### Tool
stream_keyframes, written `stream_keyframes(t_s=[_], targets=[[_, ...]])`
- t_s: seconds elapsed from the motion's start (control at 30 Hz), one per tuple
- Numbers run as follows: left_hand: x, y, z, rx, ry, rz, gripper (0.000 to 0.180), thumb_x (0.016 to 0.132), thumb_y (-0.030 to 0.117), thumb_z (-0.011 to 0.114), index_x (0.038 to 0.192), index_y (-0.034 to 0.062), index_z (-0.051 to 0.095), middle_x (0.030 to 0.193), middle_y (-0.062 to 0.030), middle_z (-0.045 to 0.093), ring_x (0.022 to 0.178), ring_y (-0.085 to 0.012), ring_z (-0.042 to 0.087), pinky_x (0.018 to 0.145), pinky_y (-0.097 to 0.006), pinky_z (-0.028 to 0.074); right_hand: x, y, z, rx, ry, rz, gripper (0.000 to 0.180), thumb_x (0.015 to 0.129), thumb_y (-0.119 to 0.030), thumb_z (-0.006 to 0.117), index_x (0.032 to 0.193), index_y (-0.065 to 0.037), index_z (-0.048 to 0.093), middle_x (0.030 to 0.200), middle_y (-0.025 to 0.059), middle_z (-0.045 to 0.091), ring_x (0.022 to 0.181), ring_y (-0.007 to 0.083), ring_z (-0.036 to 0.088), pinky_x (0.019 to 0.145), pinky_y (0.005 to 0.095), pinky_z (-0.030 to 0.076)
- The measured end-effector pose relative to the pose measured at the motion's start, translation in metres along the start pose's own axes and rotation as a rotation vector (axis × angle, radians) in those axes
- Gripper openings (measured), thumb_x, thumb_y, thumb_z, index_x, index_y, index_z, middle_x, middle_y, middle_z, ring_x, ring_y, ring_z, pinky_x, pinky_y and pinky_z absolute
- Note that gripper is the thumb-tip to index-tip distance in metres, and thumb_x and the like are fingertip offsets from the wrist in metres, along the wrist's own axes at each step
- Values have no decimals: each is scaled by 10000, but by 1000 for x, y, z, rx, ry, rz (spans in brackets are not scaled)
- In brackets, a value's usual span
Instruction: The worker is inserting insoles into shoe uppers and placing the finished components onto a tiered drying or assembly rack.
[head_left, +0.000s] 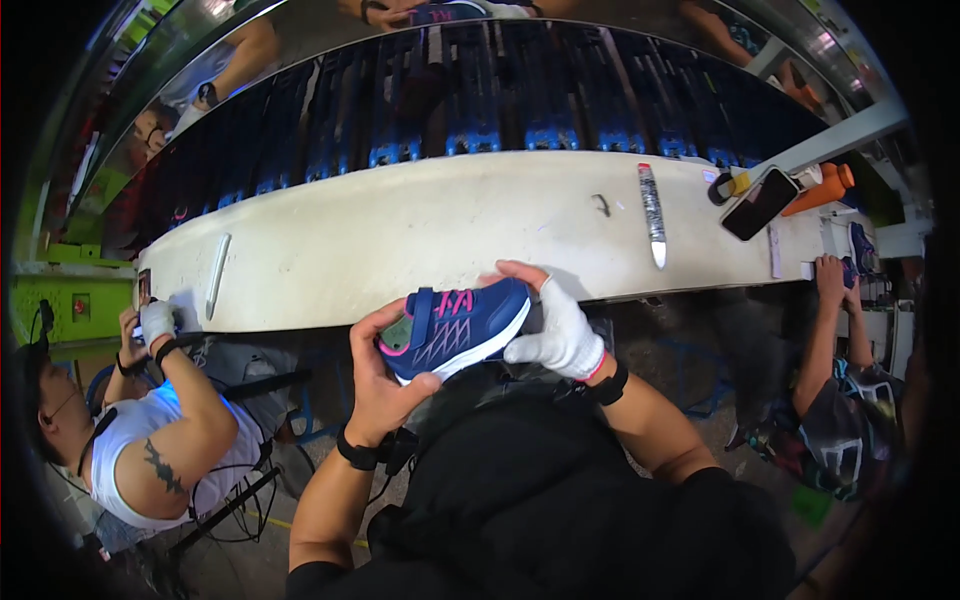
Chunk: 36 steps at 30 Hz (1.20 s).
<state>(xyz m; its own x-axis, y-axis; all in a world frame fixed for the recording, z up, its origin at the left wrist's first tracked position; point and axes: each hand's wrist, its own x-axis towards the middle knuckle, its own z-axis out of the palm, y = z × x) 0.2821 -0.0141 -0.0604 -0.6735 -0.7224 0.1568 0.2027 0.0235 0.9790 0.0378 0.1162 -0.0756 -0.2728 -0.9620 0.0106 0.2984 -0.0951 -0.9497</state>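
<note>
One shoe (458,330) is the main thing going on: a small navy sneaker with pink trim, a white sole and a strap across the top, held up in the air just in front of the near edge of the tabletop (420,235), roughly dead centre of the view. It's tipped on its side, sole facing down toward 5 o'clock.

Both hands are on it. Left hand (385,380) is bare, sitting at about 8 o'clock from the shoe, fingers wrapped over the heel end with the thumb pressing under the sole. Right hand (558,325) has a white glove on, at 3 o'clock from the shoe, fingers closed around the toe end. Black bands on both wrists.

Moving outward, the long white tabletop curves across the middle. On it, at 1 o'clock from the shoe, lies a narrow patterned strip (652,212) with a little dark hook thing (601,204) just beside it. Further out toward 2 o'clock there's a phone (760,203) and an orange bottle (826,189). Over at 10 o'clock is a thin white stick (217,275).

Behind the tabletop at 12 o'clock runs a dark conveyor with blue racks (470,95).

Two other people are working nearby: one in a white sleeveless top (150,440) at 8 o'clock, another (830,400) at 3 o'clock reaching up to the tabletop.
</note>
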Motion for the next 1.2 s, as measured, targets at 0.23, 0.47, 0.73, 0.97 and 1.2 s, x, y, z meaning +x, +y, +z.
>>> stream_keyframes(t_s=[0.23, 0.47, 0.73, 0.97, 1.2], targets=[[62, -25, -22, 404, -105, 125, 814, 842, 271, 972, 1496, 19, 556, 1437, -156, 618, 1321, -267, 623, 1085, -390, 516, 1, -78, 11, -839, 56, -488, 923, 734, -278, 1043, 1493, -35, 577, 1447, 225, 682, 1322, 412, 685, 1125, 462, 547], [85, -56, -30, 792, 167, 56, 228, 894, 233, 860, 939, 49, 734, 792, -93, 737, 680, -225, 716, 668, -356, 586, 31, -111, 8, -1075, 213, -419, 703, 800, -231, 983, 1389, -52, 643, 1333, 214, 719, 1179, 406, 746, 1005, 448, 608], [85, -41, -19, 832, 194, 160, 217, 892, 271, 833, 844, 71, 762, 789, -110, 754, 685, -282, 742, 659, -392, 591, 140, -279, 13, -779, 713, -1773, 737, 725, -117, 1000, 1291, -139, 528, 1289, 129, 599, 1238, 294, 621, 1122, 483, 515], [76, -52, -27, 835, 170, 247, 253, 944, 255, 819, 940, 27, 709, 867, -191, 741, 804, -397, 742, 734, -506, 584, 223, -529, -8, -1534, 1220, -1672, 746, 805, -195, 910, 1481, -187, 594, 1445, 178, 582, 1263, 459, 639, 1081, 529, 551], [73, -45, -33, 915, 162, 222, 272, 1004, 292, 756, 930, 34, 709, 899, -221, 742, 847, -454, 713, 776, -524, 572, 263, -414, -49, -1900, 734, -952, 232, 996, -358, 692, 1012, -150, 793, 1016, 163, 771, 978, 380, 736, 908, 516, 583]])
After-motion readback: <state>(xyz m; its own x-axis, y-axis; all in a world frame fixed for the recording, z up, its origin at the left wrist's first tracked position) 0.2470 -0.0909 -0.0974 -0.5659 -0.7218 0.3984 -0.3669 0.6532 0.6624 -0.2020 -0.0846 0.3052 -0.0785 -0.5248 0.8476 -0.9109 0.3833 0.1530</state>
